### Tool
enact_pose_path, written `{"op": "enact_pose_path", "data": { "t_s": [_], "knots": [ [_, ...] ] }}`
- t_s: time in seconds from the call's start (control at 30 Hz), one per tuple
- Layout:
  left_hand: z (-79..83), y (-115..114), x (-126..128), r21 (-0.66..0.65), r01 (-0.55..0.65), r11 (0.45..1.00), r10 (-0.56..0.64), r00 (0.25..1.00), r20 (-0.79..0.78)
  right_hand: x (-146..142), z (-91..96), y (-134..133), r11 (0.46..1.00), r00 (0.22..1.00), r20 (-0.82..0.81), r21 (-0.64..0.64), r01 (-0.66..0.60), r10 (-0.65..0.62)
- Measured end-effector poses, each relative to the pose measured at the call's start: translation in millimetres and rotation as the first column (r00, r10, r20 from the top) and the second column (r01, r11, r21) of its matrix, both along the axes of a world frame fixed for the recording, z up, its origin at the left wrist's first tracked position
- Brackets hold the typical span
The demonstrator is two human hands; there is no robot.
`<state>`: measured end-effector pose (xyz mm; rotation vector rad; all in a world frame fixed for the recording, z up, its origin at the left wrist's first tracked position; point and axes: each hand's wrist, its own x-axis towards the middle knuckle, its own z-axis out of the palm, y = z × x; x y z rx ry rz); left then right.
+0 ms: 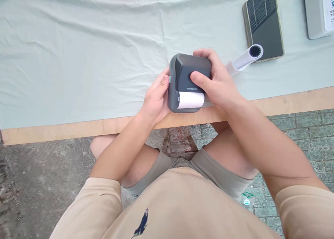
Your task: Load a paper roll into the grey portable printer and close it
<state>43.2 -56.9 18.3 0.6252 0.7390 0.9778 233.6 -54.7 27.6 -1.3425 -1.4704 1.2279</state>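
Note:
A dark grey label printer (191, 66) is held between my two hands above the table's front edge. White label paper (191, 100) curls out of the slot on its near side. My left hand (156, 98) grips the printer's left side, with the thumb by a small green tab. Around the right side wraps my right hand (217, 77), its thumb lying on the top cover and its other fingers at the far corner. The printer's underside and some of my fingertips are hidden.
Beyond my right hand lies a white roll (244, 60) with a dark toothed end. Behind it is a dark rectangular box (268, 30), and a white box (317, 14) with printed text sits at the far right. Pale cloth (91, 58) covers the table up to its wooden edge (65, 130).

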Motion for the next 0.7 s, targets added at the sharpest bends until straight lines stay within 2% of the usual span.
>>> {"op": "enact_pose_path", "data": {
  "t_s": [0.1,0.27,0.43,0.6,0.67,0.7],
  "knots": [
    [3.5,-1.1,1.1,-0.031,-0.007,0.999,0.007,1.0,0.0,2.7,4.5,-1.5,0.998,0.999,-0.049,-0.055,-0.025,0.022],
    [2.5,-1.8,0.9,-0.017,0.023,1.0,-0.024,0.999,-0.027,6.9,5.0,-1.2,0.996,0.997,-0.045,-0.065,-0.058,0.055],
    [-10.8,1.4,-0.7,0.073,-0.028,0.997,0.026,0.999,0.031,12.8,3.4,6.1,0.979,0.979,-0.043,-0.037,-0.203,0.201],
    [-12.7,2.3,0.4,0.067,-0.09,0.994,0.094,0.993,-0.074,20.4,15.0,9.4,0.95,0.948,0.049,-0.014,-0.313,0.313],
    [-11.1,2.5,1.3,0.052,-0.088,0.995,0.092,0.993,-0.078,20.4,23.5,6.7,0.958,0.947,0.201,0.089,-0.273,0.251],
    [-10.6,2.6,1.7,0.047,-0.086,0.995,0.089,0.993,-0.071,19.1,27.8,4.4,0.959,0.951,0.279,0.202,-0.196,0.136]
  ]
}}
